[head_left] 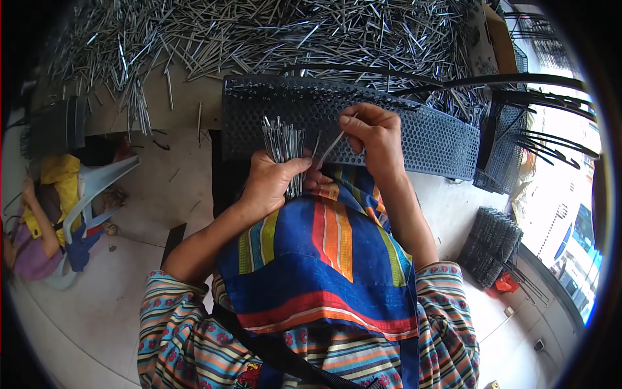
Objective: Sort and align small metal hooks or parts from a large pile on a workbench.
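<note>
My left hand [267,180] is closed around an upright bundle of thin metal strips [282,144], whose shiny ends stick out above and below my fingers. In my right hand [381,135], raised a little to the right, thumb and fingers pinch the upper end of a single thin metal strip [332,146]. That strip slants down toward the fingers of my left hand. Just beyond both hands stands a dark, slightly curved panel full of round holes [434,137], with bits of metal along its top edge. A striped apron [304,240] covers my lap beneath the hands.
A large heap of loose metal strips [304,32] spreads over the worktable [184,97]. Dark bars [525,79] jut out at the right. On the floor stands a stack of dark wire-like pieces [491,243]. At left, another person [48,227] sits by a pale chair [97,188].
</note>
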Tool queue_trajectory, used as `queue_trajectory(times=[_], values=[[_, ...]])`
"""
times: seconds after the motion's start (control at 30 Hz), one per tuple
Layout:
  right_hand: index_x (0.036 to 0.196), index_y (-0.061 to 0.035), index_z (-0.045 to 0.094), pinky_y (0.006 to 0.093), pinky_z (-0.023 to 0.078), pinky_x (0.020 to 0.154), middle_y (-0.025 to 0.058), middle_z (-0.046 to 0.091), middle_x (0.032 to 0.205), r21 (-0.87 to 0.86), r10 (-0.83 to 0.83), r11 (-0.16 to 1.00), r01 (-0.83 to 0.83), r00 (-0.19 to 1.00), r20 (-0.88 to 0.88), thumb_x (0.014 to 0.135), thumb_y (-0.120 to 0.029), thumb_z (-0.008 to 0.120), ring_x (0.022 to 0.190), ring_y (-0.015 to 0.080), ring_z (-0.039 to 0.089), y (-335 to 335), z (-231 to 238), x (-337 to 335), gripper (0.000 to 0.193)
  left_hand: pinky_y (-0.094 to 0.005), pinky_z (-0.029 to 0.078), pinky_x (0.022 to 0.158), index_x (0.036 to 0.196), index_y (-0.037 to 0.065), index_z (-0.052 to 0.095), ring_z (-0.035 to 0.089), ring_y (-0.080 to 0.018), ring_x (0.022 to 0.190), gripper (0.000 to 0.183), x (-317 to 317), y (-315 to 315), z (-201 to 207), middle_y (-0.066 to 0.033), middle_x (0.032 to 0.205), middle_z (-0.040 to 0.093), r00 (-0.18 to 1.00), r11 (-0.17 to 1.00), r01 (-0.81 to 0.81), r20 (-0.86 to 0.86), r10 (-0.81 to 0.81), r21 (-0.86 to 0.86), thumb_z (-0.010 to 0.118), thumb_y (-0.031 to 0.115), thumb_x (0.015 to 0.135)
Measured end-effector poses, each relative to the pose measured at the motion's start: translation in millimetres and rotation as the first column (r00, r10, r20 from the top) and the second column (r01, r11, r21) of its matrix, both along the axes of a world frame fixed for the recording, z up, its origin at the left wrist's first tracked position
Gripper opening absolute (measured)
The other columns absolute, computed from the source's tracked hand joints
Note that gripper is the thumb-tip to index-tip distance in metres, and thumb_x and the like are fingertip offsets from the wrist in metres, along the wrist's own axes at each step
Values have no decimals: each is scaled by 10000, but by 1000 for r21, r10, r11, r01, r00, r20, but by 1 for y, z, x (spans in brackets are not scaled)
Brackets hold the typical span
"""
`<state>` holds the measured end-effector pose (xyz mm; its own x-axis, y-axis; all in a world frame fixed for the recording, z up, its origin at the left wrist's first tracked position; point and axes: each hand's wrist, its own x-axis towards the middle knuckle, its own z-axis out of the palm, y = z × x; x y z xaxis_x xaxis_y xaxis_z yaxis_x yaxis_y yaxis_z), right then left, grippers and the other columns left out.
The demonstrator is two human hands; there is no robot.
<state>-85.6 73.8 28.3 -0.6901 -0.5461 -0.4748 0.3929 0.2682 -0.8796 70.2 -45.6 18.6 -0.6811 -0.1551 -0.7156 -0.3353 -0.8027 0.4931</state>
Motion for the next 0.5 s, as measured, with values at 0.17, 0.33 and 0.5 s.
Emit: queue_trajectory(times=[0.17,0.33,0.5], values=[[872,18,675,184,293,393,8,575,627,-40,-105,993,108,993,54,827,-35,657,427,42,418,10,-8,-4,72,-319,571,617,991,-7,630,680,-211,718,148,-2,3,-5,-131,852,687,1000,999,18,2,-19,37,625,1,843],[862,9,663,180,306,397,7,581,634,-26,112,994,-109,986,122,827,-39,658,438,38,438,8,-9,-2,60,-308,575,575,926,-23,643,680,-224,657,110,-6,17,-7,-143,832,683,999,1000,30,-13,-30,2,613,-39,821],[845,6,655,190,355,411,10,582,629,-59,-32,998,37,996,82,827,-54,654,449,52,479,12,-10,-18,63,-307,566,614,951,-4,661,690,-220,693,151,-17,7,-3,-133,842,693,999,995,-46,24,45,85,626,-25,806]])
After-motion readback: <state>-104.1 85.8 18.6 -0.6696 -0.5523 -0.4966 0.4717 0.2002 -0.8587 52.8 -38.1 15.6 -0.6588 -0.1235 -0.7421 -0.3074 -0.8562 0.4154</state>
